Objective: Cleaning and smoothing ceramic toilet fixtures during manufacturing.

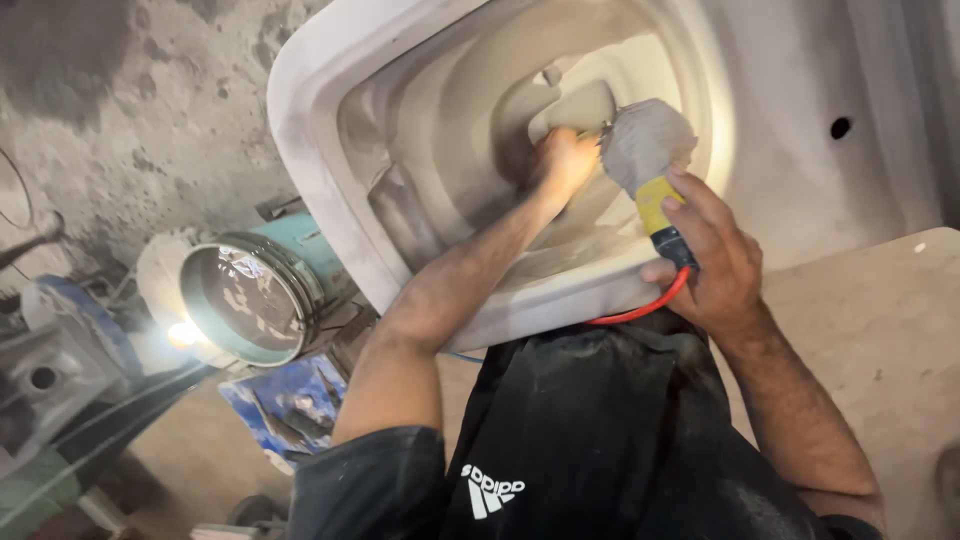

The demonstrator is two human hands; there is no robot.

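Step in hand: grinding or smoothing the inside of the large off-white cast basin shell with rounded rim (pixel 330 90); judged mid-pass, since the tool head sits deep in the hollow.
Tool: hand-held power grinder with yellow body, dust-coated grey head and red cable (pixel 650 165).
Tool position: inside the basin hollow, upper right of its centre, head against or just beside the inner wall; contact point hidden by dust and the hand.
Tool long axis: runs diagonally, from lower right at the cable end to upper left at the head; head points into the recess.
Right hand (pixel 715 265): grip closed around the rear of the grinder where the cable leaves.
Left hand (pixel 562 160): grip closed near the head of the grinder, appears to steady it; exactly what the fingers hold cannot be told.
Basin orientation: open side faces the person, rim nearest the body, resting on the dusty pale counter (pixel 880 330).
Next move calls for: judged, light even pressure and both hands kept firm while the head follows the curved wall.
Nearby: round metal-rimmed work lamp (pixel 245 300) at left, well apart.
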